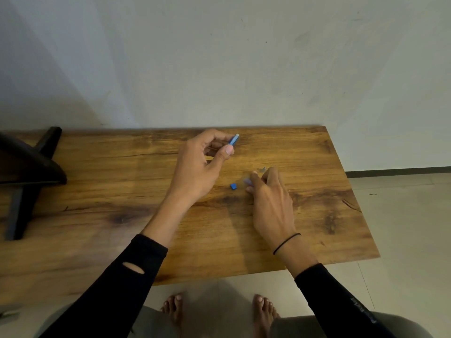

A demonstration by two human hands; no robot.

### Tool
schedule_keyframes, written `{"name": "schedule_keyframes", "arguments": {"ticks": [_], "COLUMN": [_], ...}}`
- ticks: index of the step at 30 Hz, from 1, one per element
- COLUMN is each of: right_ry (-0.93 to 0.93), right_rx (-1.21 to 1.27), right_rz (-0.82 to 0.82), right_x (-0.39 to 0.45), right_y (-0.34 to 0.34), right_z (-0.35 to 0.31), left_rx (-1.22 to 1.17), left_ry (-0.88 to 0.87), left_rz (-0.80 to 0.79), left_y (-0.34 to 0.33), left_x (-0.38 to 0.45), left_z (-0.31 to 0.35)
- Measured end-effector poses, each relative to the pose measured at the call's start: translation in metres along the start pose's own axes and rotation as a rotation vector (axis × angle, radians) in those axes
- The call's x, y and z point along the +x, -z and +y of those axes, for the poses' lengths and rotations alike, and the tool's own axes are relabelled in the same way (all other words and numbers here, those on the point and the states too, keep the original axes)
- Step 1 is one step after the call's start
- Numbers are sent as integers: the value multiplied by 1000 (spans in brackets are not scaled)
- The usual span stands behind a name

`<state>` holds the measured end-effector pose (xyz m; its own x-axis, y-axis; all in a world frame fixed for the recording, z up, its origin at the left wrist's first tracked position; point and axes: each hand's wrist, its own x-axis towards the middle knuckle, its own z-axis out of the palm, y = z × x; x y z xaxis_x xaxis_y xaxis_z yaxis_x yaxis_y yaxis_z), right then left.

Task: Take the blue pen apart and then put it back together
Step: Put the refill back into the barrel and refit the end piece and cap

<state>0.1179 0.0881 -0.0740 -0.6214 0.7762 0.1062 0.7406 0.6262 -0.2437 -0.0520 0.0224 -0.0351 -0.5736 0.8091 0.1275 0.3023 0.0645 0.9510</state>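
My left hand (202,164) is raised over the wooden table (122,186) and pinches a blue pen barrel (233,139) between thumb and fingers, its pale end pointing up and right. Most of the barrel is hidden in the fist. My right hand (269,196) rests on the table lower right of it, fingertips closed around a small blurred pale-blue piece (247,182). A small metallic bit (264,169) shows just beyond those fingertips. A small blue pen part (233,186) lies loose on the table between the hands.
A dark stand with angled legs (26,172) occupies the table's left end. The table backs against a pale wall (219,69). Its right edge drops to a tiled floor (402,215). My bare feet (219,311) are below the front edge.
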Motion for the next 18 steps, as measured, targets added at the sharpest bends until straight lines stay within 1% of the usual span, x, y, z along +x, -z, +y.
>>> {"name": "schedule_keyframes", "arguments": {"ticks": [3, 6, 8, 11, 13, 16, 18], "right_ry": [8, -25, -44, -45, -39, -128, -209], "right_rx": [-37, 57, 106, 94, 113, 154, 201], "right_rz": [88, 134, 118, 82, 113, 132, 70], "right_x": [-5, -5, -3, -2, 3, 22, 32], "right_y": [-7, -8, -7, -1, 8, 20, 25], "right_z": [3, 5, 3, 0, 4, 31, 51], "left_rx": [8, 6, 2, 10, 12, 15, 15], "left_ry": [-10, -10, -7, -3, -1, 0, -3], "left_rz": [3, 3, 0, -4, -6, -12, -21], "left_y": [-1, -2, -2, -3, -3, -2, -2], "left_x": [0, 0, 0, 0, 0, 1, 0], "left_z": [0, 0, 0, 0, -1, -2, -2]}}
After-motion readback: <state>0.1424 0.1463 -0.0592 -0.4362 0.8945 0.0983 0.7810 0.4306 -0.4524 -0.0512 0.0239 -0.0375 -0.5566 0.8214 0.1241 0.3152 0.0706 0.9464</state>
